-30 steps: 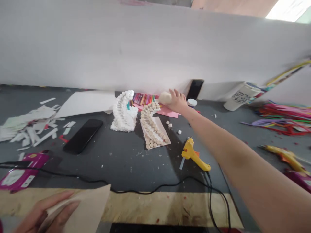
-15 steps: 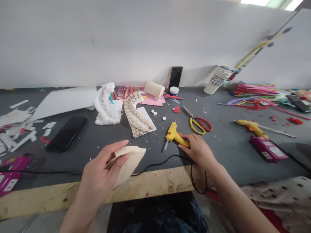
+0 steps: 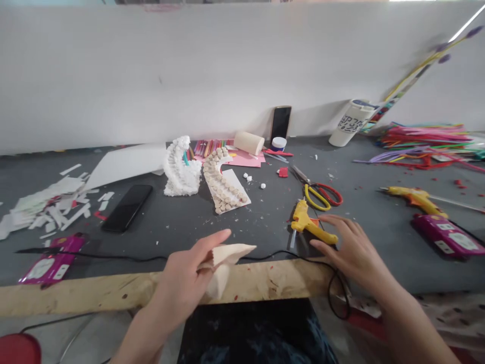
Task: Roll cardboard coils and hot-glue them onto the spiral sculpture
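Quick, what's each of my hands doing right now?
Left hand: closed, holding a beige sheet.
Right hand: open, beside the glue gun, holding nothing.

Glue gun just under right fingers

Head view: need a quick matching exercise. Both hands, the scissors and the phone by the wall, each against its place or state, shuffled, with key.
Things:
1. Left hand
2. Right hand
3. Scissors
4. Black phone

Places or states:
A. Leaning on the white wall
B. Beside the yellow glue gun
C. Lying on the grey table, yellow and red handles
D. Holding a tan paper sheet

Pairs: 1-D, 2-B, 3-C, 4-A
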`<state>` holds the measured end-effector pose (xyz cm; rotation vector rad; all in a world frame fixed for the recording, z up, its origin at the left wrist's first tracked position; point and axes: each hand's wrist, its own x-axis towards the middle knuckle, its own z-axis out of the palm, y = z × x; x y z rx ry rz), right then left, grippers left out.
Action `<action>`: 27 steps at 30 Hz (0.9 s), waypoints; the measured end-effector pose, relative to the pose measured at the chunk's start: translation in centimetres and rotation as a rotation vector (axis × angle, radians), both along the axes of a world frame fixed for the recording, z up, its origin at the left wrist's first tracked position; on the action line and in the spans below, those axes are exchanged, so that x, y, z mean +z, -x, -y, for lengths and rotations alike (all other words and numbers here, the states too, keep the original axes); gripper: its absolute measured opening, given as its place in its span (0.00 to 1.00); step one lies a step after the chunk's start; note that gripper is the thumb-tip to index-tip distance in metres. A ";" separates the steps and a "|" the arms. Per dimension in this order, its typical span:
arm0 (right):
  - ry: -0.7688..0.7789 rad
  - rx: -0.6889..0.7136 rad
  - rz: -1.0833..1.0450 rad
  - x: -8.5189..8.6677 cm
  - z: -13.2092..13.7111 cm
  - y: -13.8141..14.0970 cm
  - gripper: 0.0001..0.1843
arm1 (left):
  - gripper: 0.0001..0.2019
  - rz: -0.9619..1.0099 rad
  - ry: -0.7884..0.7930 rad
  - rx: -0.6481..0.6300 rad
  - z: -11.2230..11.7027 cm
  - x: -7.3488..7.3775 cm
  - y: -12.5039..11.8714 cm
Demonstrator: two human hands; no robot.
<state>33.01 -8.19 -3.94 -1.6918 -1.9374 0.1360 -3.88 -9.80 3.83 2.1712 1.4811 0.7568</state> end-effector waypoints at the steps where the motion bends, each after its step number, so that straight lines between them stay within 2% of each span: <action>1: 0.054 0.077 -0.129 1.0 0.1 1.3 0.31 | 0.25 0.031 -0.020 -0.062 0.0 0.2 -0.7; 3: 0.233 0.312 -0.419 2.6 0.2 4.5 0.40 | 0.26 0.104 -0.069 -0.187 0.1 0.6 -1.9; 5: 0.448 0.559 -0.644 3.4 0.0 7.6 0.43 | 0.26 0.175 -0.095 -0.242 0.2 0.7 -2.4; 7: 0.608 0.641 -0.765 3.4 -0.7 10.1 0.31 | 0.25 0.251 -0.076 -0.172 0.0 0.3 -2.2; 9: 0.584 0.549 -0.741 3.4 -1.7 11.9 0.15 | 0.22 0.337 -0.029 -0.006 -0.7 -0.3 -1.5; 10: 0.495 0.477 -0.684 3.5 -2.3 12.5 0.12 | 0.22 0.380 -0.011 0.080 -1.3 -0.6 -1.1; 12: 0.207 0.373 -0.547 3.9 -3.5 13.1 0.08 | 0.23 0.441 0.005 0.177 -2.7 -1.2 -0.4; 15: -0.189 0.336 -0.335 4.6 -4.7 12.9 0.07 | 0.25 0.482 -0.048 0.127 -4.5 -1.8 0.2; 17: -0.285 0.323 -0.199 4.5 -4.8 12.4 0.08 | 0.23 0.409 -0.107 0.113 -5.1 -2.3 0.2; 20: -0.214 0.291 -0.104 2.9 -4.3 11.5 0.09 | 0.18 0.221 -0.130 0.140 -5.1 -3.4 -0.1; 23: 0.002 0.265 -0.205 1.3 -3.5 11.1 0.10 | 0.15 0.227 -0.012 0.130 -4.8 -4.6 -0.4; 27: 0.350 0.328 -0.569 1.0 -3.4 10.7 0.31 | 0.19 0.422 0.188 0.148 -5.6 -5.4 -0.6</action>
